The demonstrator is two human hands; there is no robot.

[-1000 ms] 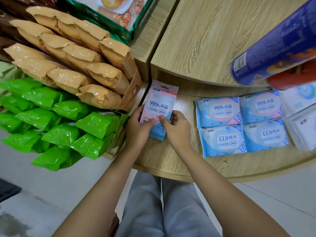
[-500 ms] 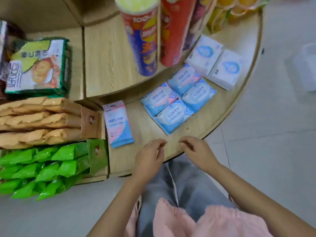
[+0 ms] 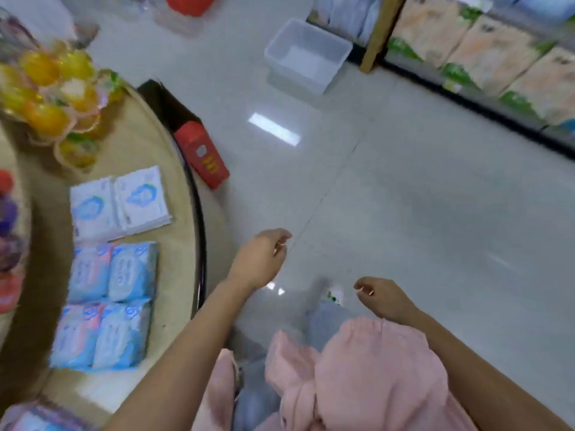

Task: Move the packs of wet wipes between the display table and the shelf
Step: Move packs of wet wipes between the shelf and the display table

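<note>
Head view caught the person turned away from the round display table (image 3: pixel 183 194), which sat at nine o'clock with its dark rim curving past the left hand (image 3: pixel 259 262). That hand hung over the bare floor just off the rim, fingers loosely curled and holding nothing. The right hand (image 3: pixel 384 298), down at five o'clock near the pink top, was curled the same way and also held nothing. Both looked relaxed, as hands do between one load and the next.

Four blue packs of wet wipes (image 3: pixel 105 303) lay in a tidy two-by-two block on the table at eight o'clock, faces up so a shopper could read them. Two white packs (image 3: pixel 119 206) sat side by side just beyond. Across the aisle at one o'clock stood the shelf (image 3: pixel 485 57), stocked with pale bags, and a clear tub (image 3: pixel 306 54) rested on the floor before it. I judged the shelf to be the next stop.
</note>
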